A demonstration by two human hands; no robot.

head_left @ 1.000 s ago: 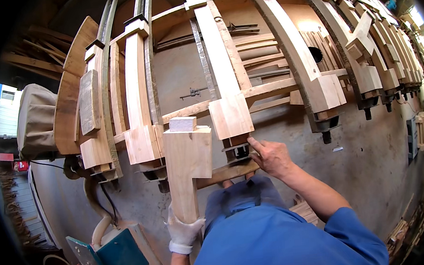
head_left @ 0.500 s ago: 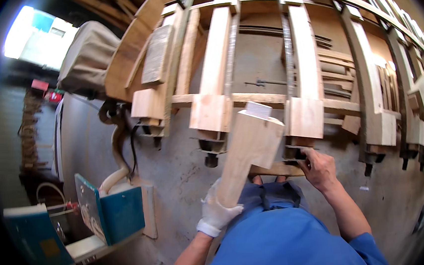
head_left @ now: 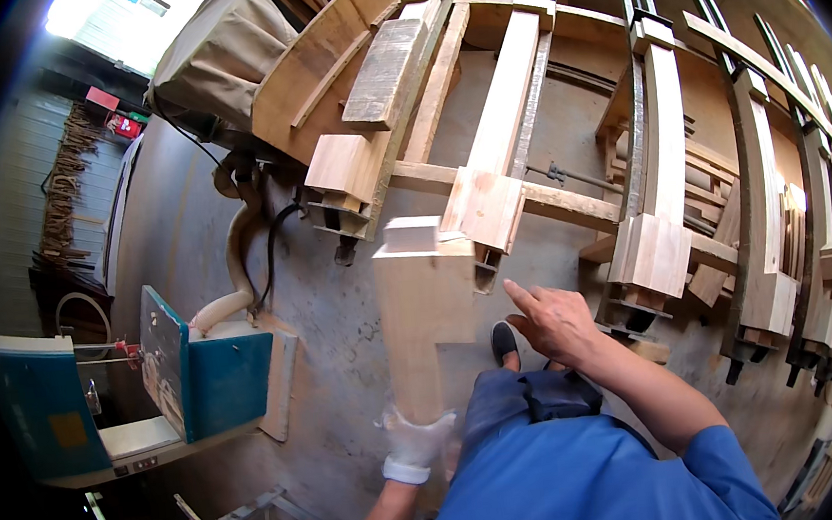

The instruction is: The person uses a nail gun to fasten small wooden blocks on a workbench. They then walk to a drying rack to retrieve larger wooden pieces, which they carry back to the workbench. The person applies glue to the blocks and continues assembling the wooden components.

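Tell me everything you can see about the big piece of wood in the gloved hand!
The piece of wood is pale and slightly blurred, with a broad block-like end stepping down on its right to a narrower shaft. The gloved left hand grips the shaft's lower part, broad end uppermost in view. A small pale block seems to sit on that end.

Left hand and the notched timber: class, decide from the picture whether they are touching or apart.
Touching. The head view shows the gloved left hand gripping the lower end of the notched timber, with no gap between them.
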